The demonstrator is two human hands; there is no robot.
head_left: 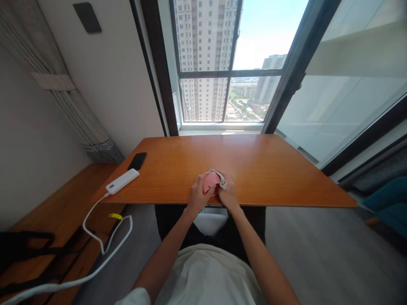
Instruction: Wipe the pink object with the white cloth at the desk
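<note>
Background: tall window (230,75) with dark frames, a pale high-rise (206,46) and bright sky beyond it; to the left, a gathered grey curtain (68,97) and a dark wall plate (87,18).
Worktop: orange-brown wooden worktop (270,169) with a smooth, faintly reflective surface, its far edge near the window and its near edge at the person's lap.
Pink round object (210,182): located at the middle of the near edge, between the two hands, with a pale strap (223,183) curving over its top and right side; finer details are too small to tell.
Left hand (199,192): fingers curled about the left side of the pink round object, gripping it, the thumb across its lower front.
Right hand (229,197): fingers bent inward and closed on the object's right side, just beside the strap; the fingertips are partly hidden.
Lap: white container (211,222) below the near edge, between dark-trousered legs.
Left end of worktop: black phone (137,161) lying flat, with a white power bank (122,181) just beside it; a white cable (95,242) runs from the latter down past the edge, with a yellow tab (115,216) near its loop.
Far right: blue chair (388,203), partly in view.
</note>
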